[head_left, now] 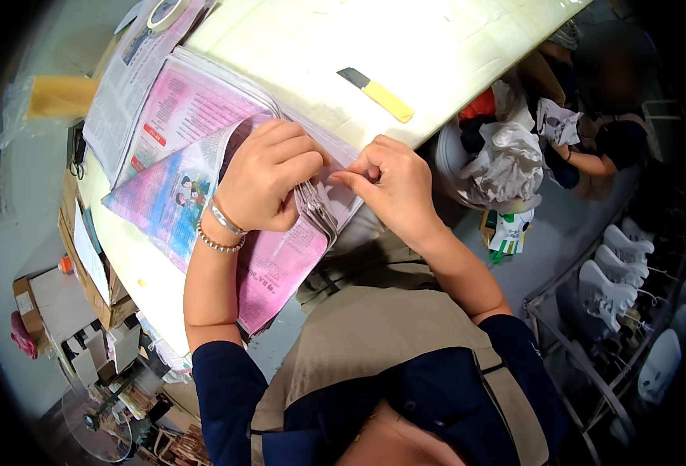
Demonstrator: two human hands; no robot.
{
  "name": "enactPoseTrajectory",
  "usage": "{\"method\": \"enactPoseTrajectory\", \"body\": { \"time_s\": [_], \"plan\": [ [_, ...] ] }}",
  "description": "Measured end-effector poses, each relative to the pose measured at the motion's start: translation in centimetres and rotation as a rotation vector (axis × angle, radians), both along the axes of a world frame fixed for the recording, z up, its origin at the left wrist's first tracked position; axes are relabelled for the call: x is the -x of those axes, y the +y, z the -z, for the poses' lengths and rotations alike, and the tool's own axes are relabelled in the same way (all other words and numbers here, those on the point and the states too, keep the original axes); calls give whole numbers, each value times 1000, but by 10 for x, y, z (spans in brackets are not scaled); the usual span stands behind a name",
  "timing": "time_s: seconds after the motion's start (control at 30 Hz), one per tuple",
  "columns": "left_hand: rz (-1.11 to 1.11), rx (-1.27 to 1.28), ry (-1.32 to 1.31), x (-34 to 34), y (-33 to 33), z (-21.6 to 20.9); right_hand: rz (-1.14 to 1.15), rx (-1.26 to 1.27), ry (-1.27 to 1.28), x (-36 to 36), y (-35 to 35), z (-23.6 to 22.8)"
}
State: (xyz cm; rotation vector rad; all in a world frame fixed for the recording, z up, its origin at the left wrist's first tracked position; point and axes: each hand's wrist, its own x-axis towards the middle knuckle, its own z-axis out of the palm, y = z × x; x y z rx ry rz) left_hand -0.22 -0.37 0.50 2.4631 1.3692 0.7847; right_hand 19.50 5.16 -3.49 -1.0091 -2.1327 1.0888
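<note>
A thick stack of newspaper point(184, 101), tinted pink and blue, lies at the near edge of the pale table. My left hand point(269, 175), wearing a bracelet and bangle at its wrist, is curled shut over a bent wad of sheets point(317, 211). Those sheets fold back toward me, and a pink part point(281, 268) hangs past the table edge. My right hand point(396, 186) pinches with thumb and forefinger at the right-hand edge of the newspaper; the exact grip is partly hidden by its fingers.
A yellow-handled utility knife point(378, 95) lies beyond my hands. A tape roll point(166, 14) rests on papers at the far left. Right of the table stand a bin of crumpled paper point(506, 159), another person point(623, 147) holding paper, and a rack of white shaped pieces point(611, 272).
</note>
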Motion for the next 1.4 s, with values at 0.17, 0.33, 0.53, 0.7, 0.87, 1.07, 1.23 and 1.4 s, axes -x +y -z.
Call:
{"method": "enactPoseTrajectory", "body": {
  "time_s": [0.17, 0.33, 0.53, 0.7, 0.87, 1.07, 1.23, 1.4],
  "plan": [
    [7, 103, -80, -6, 6, 0, 61, -19, -40, -9, 38, 2],
    [18, 130, -86, -1, 7, 6, 166, -535, -285, 0, 78, 9],
    [1, 94, -78, -3, 5, 10, 67, -142, -122, -14, 83, -6],
    [24, 119, -100, -6, 6, 6, -125, 180, 60, -56, 84, -27],
    [17, 103, -86, -6, 7, 11, -229, 103, -87, -53, 82, -46],
    [21, 110, -62, -5, 7, 10, -304, 65, -126, -44, 82, -43],
    [23, 109, -119, -9, 8, 6, -424, 123, -159, -37, 97, -35],
    [14, 96, -113, -11, 8, 8, -559, 133, -215, -21, 106, -29]
  ]
}}
